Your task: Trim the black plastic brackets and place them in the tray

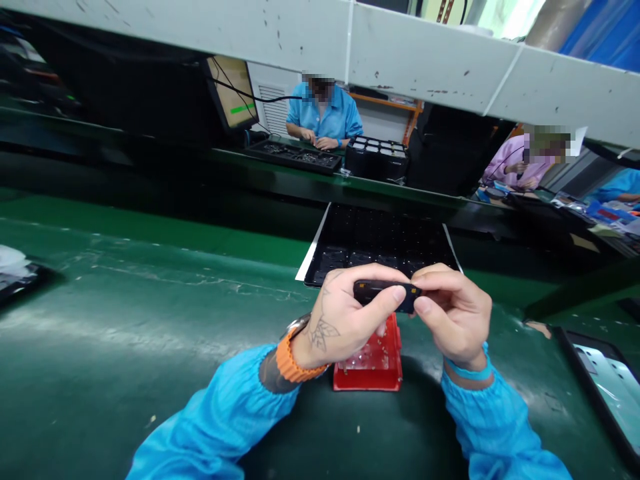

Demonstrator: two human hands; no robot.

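Observation:
Between my two hands is a small flat black part (pixel 377 291) with tiny gold-coloured patches near its ends. My left hand (pixel 345 317) grips it, thumb on the near face and fingers behind. At its right end, the thumb and forefinger of my right hand (pixel 454 313) pinch the edge. Directly below stands a red bin (pixel 367 381), partly covered by my left hand, with several tiny pieces scattered inside. Behind my hands lies a black compartment tray (pixel 380 233) on a white sheet.
The green bench (pixel 150 333) runs across the view. A dark tray (pixel 607 387) with pale-green panels lies at right, and another dark tray (pixel 20 283) at left. A grey beam (pixel 400 53) crosses overhead. Beyond the bench, a person in blue (pixel 325 120) works beside a monitor (pixel 235 93).

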